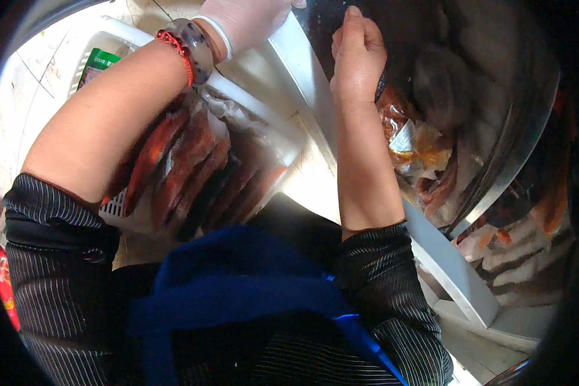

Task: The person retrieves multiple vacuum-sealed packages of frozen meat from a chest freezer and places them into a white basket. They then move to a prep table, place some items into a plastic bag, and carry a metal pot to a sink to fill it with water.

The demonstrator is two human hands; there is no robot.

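My left hand [246,21], in a thin whitish glove, reaches to the top edge of the view, where its fingers are partly cut off. Whether it holds anything cannot be made out. Below its forearm is a white plastic basket [241,99] with several long, dark red pieces, seemingly meat in clear plastic bags [193,159]. My bare right hand [359,53] is raised with curled fingers, over the dark inside of a grey-framed case. Its palm side is hidden, so a grip cannot be confirmed. Bagged food [407,140] lies beyond the right wrist.
A green printed packet [99,62] stands in the basket's left end. The grey frame [453,270] of the case runs along the right, beside a curved transparent pane edge [511,178]. Light floor tiles [29,72] show at the left, with a red package [5,284] below.
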